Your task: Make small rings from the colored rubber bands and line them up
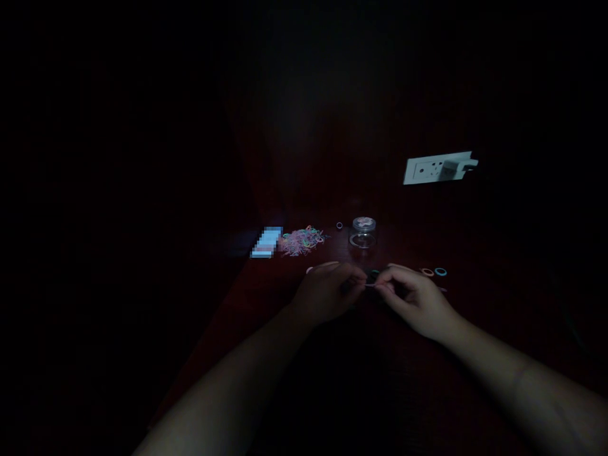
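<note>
Near the middle of the frame, just below centre, the left hand (pixel 330 292) and the right hand (pixel 418 302) meet almost tip to tip. The grip of each is together, finger and thumb pinched on opposite ends of a thin pale band (pixel 370 285); only its short middle shows, the rest being hidden in the fingers. Something dark green (pixel 375 274) lies behind the fingertips, mostly covered; it may be another band, though the light is too poor to be sure. A small white piece (pixel 310 270) peeks out beside the left hand, partly cut off by it.

Beyond the hands, a clear jar (pixel 363 233) stands upright on the dark red tabletop (pixel 266 285), with a small ring (pixel 339 225) near its left side. Left of that is a tangled pile of coloured bands (pixel 303 241), and just beside the pile a lit, pixelated rectangle (pixel 266 242) whose content cannot be read. To the right of the right hand lie a peach ring (pixel 427 272) and a blue ring (pixel 441 272), close together. At the upper right, a white socket plate (pixel 420 171) carries a plug (pixel 463 167). Both forearms run out of the frame at the bottom, and the outer areas are lost in darkness.
</note>
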`<state>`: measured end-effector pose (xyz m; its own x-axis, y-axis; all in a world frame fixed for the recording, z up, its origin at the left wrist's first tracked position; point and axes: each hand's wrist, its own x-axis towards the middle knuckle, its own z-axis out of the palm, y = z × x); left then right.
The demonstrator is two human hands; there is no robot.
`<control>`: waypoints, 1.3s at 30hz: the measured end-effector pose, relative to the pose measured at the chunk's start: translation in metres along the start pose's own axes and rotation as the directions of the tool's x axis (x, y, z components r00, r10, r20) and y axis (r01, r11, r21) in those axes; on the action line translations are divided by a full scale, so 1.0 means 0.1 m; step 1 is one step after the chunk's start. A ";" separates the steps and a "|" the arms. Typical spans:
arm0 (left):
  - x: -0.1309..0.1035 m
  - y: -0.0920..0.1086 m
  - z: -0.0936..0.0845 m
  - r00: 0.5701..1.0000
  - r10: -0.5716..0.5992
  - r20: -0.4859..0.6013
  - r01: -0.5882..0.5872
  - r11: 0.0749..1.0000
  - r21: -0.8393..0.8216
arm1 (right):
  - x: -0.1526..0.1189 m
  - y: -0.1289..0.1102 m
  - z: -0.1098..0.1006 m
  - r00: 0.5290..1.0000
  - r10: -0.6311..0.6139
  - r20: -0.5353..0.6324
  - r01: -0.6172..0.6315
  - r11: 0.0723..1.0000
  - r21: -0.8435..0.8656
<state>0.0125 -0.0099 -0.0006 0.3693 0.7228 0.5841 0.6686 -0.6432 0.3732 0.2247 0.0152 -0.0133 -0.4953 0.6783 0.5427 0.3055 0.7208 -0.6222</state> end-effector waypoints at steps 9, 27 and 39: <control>0.01 0.01 0.01 1.000 0.017 0.017 -0.017 1.000 -0.012 | -0.01 0.00 -0.04 1.000 0.009 0.024 -0.009 1.000 -0.021; 0.05 0.11 -0.04 0.999 0.008 0.049 -0.007 1.000 -0.009 | -0.02 -0.01 -0.08 0.999 0.015 0.040 -0.013 0.999 -0.035; 0.05 0.11 -0.04 0.997 0.004 0.073 -0.004 1.000 0.000 | -0.03 0.01 -0.07 1.000 0.000 0.028 0.002 0.999 -0.052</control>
<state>0.0189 -0.0142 0.0090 0.4179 0.7368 0.5315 0.6673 -0.6459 0.3708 0.2319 0.0144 -0.0115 -0.5178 0.6739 0.5269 0.3467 0.7284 -0.5909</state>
